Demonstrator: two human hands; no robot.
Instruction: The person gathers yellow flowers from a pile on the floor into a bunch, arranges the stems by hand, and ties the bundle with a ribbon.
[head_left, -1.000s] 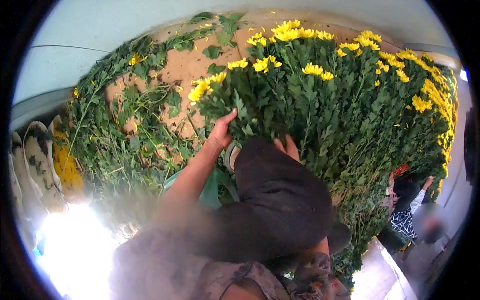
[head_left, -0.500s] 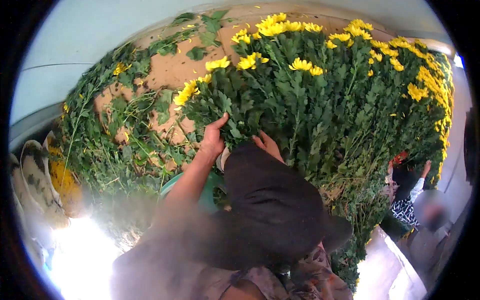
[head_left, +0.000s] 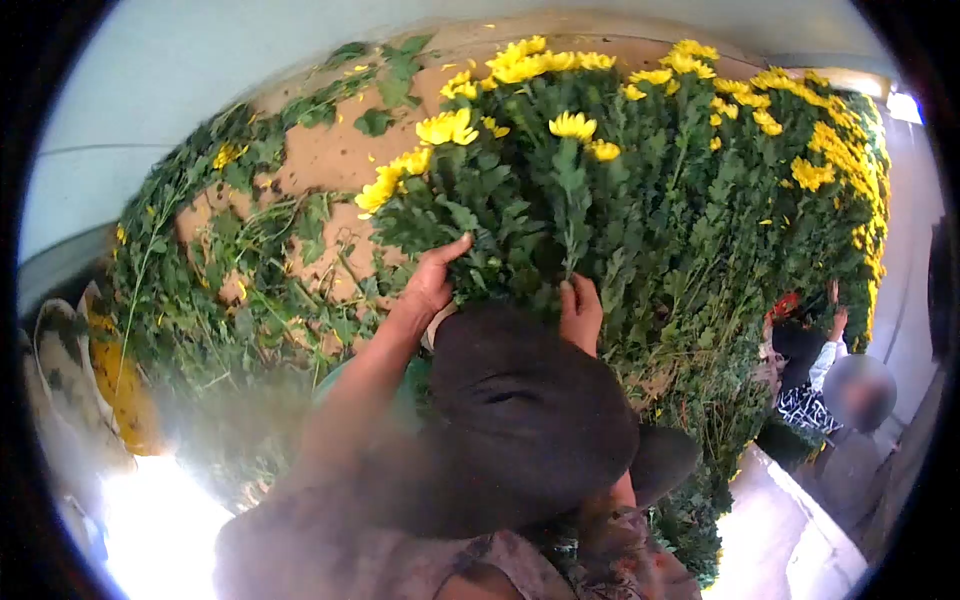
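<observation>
My left hand (head_left: 432, 284) is closed around a bunch of yellow chrysanthemums (head_left: 488, 215), its thumb up along the leaves. The yellow heads of the bunch point up and to the left, and its lower stems are hidden behind my knee. To the right, my right hand (head_left: 582, 308) pinches the stem of a single chrysanthemum (head_left: 569, 195) between thumb and fingers. This flower stands upright beside the bunch, apart from it at the head. My dark-clad knee (head_left: 530, 400) sits just below both hands.
A thick row of chrysanthemums (head_left: 700, 200) lies to the right. Loose leaves and stems (head_left: 250, 290) litter the brown cardboard (head_left: 335, 150) on the left. Part of a green container (head_left: 370, 385) shows by my left forearm. Another person (head_left: 810, 375) works at the far right.
My right hand has moved right, away from the bunch, and now grips a single chrysanthemum stem. My left hand still holds the bunch. The view has shifted slightly.
</observation>
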